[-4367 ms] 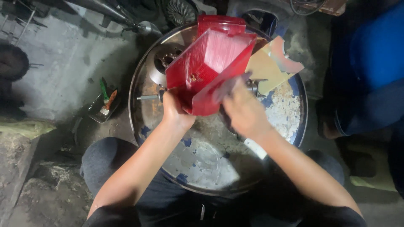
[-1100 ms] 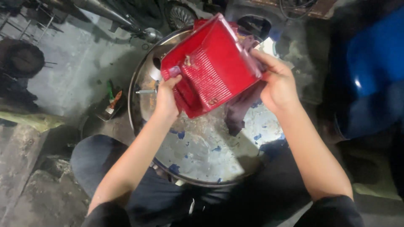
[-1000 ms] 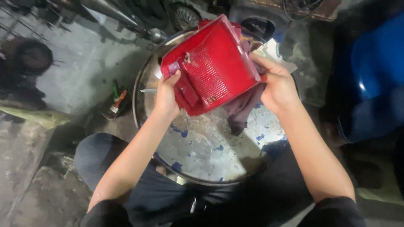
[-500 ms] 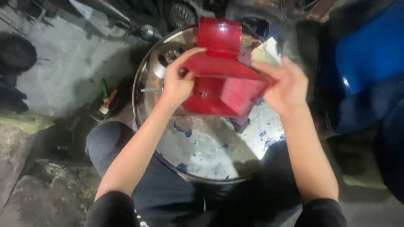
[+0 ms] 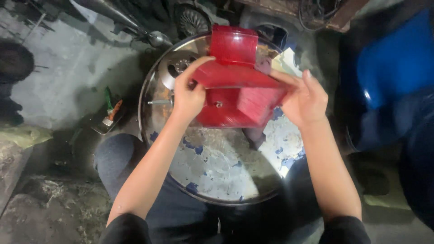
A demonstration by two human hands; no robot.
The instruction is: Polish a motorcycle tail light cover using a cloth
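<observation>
A red plastic lamp cover (image 5: 235, 79), ribbed and boxy, is held above a round metal drum top (image 5: 217, 167) with flaking blue and white paint. My left hand (image 5: 189, 92) grips its left edge, thumb on the upper face. My right hand (image 5: 304, 97) holds its right edge with the fingers spread along the side. The cover's open underside faces me, with a small screw visible inside. A dark cloth (image 5: 255, 135) hangs below it.
A screwdriver (image 5: 114, 110) lies in a small tray on the concrete floor at the left. A metal part with a bolt (image 5: 174, 72) sits on the drum's far left. A blue object (image 5: 393, 68) stands at the right. My knees flank the drum.
The red cover has been turned over between my hands, from its ribbed outer face up to its open underside toward me. Both hands have kept hold of it.
</observation>
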